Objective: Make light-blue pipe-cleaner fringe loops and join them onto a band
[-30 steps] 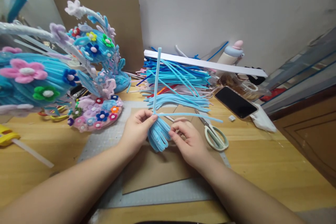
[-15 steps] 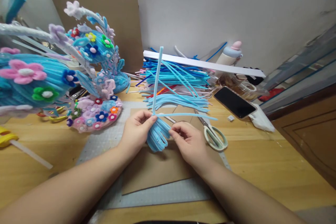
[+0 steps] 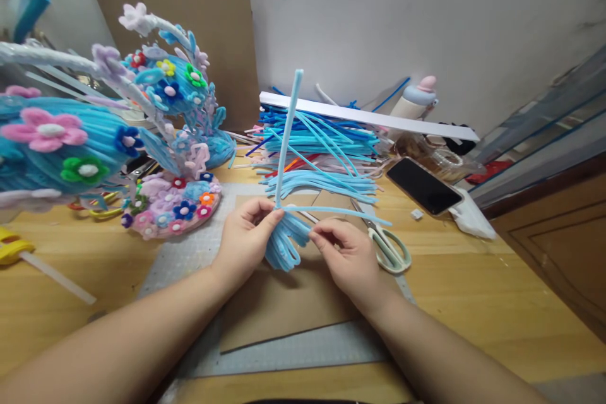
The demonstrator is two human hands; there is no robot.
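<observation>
Between thumb and fingers my left hand point(image 3: 250, 224) pinches a bundle of looped light-blue pipe cleaners point(image 3: 285, 243) at its gathered top. From that pinch one straight stem point(image 3: 288, 139) rises upward, and another strand point(image 3: 338, 210) stretches out to the right. My right hand point(image 3: 343, 249) is closed at the bundle's right side, its thumb and forefinger pinching the end of one loop. Its other fingers curl inward. Beneath both hands lies a brown cardboard sheet point(image 3: 284, 315) on a grey cutting mat point(image 3: 303, 353).
Behind my hands lie piles of blue pipe cleaners point(image 3: 326, 186). Scissors point(image 3: 392, 249) and a phone point(image 3: 423, 184) rest at the right. Flower-covered pipe-cleaner pieces point(image 3: 61, 145) stand at the left, near a yellow item point(image 3: 14, 246). A bottle point(image 3: 416, 98) is at the back.
My right hand has shifted slightly to the right, drawing a loop outward from the bundle. The upright stem leans a little more to the right. My left hand keeps its pinch.
</observation>
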